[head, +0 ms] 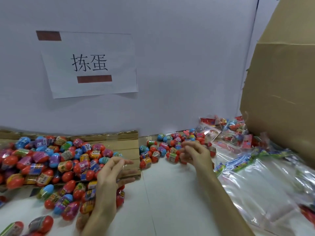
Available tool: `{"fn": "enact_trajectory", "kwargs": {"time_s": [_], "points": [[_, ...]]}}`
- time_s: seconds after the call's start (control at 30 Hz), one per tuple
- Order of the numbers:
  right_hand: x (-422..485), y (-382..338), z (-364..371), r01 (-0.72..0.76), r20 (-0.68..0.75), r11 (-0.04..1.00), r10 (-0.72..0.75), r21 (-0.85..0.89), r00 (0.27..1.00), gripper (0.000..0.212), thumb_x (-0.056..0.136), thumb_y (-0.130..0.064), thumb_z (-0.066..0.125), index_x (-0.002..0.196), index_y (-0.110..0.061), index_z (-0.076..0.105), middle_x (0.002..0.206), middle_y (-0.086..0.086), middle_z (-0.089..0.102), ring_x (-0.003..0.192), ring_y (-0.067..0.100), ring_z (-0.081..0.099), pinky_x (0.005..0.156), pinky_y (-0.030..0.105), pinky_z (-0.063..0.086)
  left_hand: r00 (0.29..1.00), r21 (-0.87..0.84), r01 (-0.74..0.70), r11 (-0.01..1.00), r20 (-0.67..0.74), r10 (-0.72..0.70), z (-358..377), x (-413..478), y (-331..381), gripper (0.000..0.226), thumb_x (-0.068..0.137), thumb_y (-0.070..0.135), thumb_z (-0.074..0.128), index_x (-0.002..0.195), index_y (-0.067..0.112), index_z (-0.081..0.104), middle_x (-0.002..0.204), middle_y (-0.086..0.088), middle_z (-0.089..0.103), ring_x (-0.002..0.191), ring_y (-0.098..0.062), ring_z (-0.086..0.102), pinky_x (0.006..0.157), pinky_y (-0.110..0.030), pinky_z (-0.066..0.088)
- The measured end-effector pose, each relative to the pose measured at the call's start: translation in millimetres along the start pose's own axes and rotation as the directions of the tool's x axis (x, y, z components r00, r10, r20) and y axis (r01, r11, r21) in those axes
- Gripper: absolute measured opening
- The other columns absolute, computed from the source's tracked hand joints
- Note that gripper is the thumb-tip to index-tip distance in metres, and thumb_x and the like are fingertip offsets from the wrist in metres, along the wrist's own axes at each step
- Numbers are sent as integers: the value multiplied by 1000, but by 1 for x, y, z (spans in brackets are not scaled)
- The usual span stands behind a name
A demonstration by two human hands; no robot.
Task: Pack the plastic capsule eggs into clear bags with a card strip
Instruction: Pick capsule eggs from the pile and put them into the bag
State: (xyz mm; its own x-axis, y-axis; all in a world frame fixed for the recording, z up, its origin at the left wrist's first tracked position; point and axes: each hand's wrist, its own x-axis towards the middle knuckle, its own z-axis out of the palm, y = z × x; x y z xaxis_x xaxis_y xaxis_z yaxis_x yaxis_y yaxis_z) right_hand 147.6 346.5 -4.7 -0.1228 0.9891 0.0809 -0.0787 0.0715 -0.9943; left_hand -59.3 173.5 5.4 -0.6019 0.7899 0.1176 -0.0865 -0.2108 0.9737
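Observation:
Several plastic capsule eggs [51, 160], mostly red with coloured tops and shrink labels, lie heaped on a flat cardboard sheet [126, 143] at the left and spill onto the white table. A smaller cluster of eggs [163, 149] lies by the wall in the middle. My left hand [110, 176] hovers over the edge of the big heap, fingers spread and relaxed, holding nothing. My right hand [196, 155] is over the right side of the small cluster, fingers loosely curled and blurred, with nothing visible between them. Empty clear bags with printed card strips [255, 178] are stacked at the right.
Filled bags of eggs [228, 132] are piled in the back right corner. A tall cardboard box [281, 82] stands at the right edge. A paper sign [90, 65] is taped to the wall. White table [170, 201] shows between my forearms.

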Motion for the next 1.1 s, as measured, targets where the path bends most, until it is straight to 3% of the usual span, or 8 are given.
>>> {"fn": "enact_trajectory", "kwargs": {"time_s": [0.13,0.23,0.3,0.47,0.63,0.77,0.93,1.1], "points": [[-8,9,3,47,-98,986,-64,-160,993,24,95,2,59,88,-12,77,78,6,74,68,17,68,62,29,59,1000,26,0,1000,6,0,0,-1,-1,22,106,17,51,99,4,67,94,-9,78,78,-32,77,61,-31,61],[-9,7,0,154,-98,908,-207,-390,973,21,93,-4,64,90,-21,76,88,-10,73,83,8,68,72,23,55,1000,37,-19,999,19,19,-1,-1,0,21,106,14,51,97,4,68,90,-8,78,75,-32,77,58,-26,60],[-11,8,-4,175,-116,851,-265,-494,957,22,91,-4,67,97,-24,72,99,-5,70,91,12,66,76,23,51,999,55,-42,998,27,41,-2,-1,-1,21,106,13,51,97,4,67,89,-7,78,74,-30,76,58,-25,60],[-8,0,-25,33,-231,663,-307,-748,923,31,87,-12,69,115,-24,70,116,5,61,111,27,53,98,50,46,998,74,-55,996,32,53,-2,-1,-2,19,106,11,52,97,4,67,87,-4,78,72,-26,76,58,-24,59],[-13,-36,-50,101,-224,819,-270,-565,936,34,85,6,58,103,-18,74,98,-1,73,94,18,68,83,41,58,998,104,-48,993,45,44,-1,-1,-4,19,106,13,52,98,5,67,89,-2,78,72,-23,76,59,-25,58],[-25,-54,-82,109,-29,668,-193,-736,981,20,84,-16,78,94,-33,73,90,-11,71,79,9,66,66,30,51,997,116,-51,992,56,45,-1,-1,-5,19,106,12,51,98,5,67,90,-3,77,72,-23,75,58,-23,58],[-51,-26,-124,-93,-99,381,2,-920,995,51,79,-36,81,126,-28,63,119,-3,64,111,21,60,92,38,48,997,134,-46,990,67,37,1,-2,-9,19,106,12,51,98,5,67,92,0,77,73,-20,75,57,-22,58],[-52,-15,-127,-105,-133,496,-21,-862,991,40,77,-36,85,113,-25,70,103,-5,71,97,19,64,83,38,53,995,157,-43,987,92,29,2,-3,-11,18,106,13,52,99,6,68,91,-2,77,75,-23,75,58,-23,58]]}}
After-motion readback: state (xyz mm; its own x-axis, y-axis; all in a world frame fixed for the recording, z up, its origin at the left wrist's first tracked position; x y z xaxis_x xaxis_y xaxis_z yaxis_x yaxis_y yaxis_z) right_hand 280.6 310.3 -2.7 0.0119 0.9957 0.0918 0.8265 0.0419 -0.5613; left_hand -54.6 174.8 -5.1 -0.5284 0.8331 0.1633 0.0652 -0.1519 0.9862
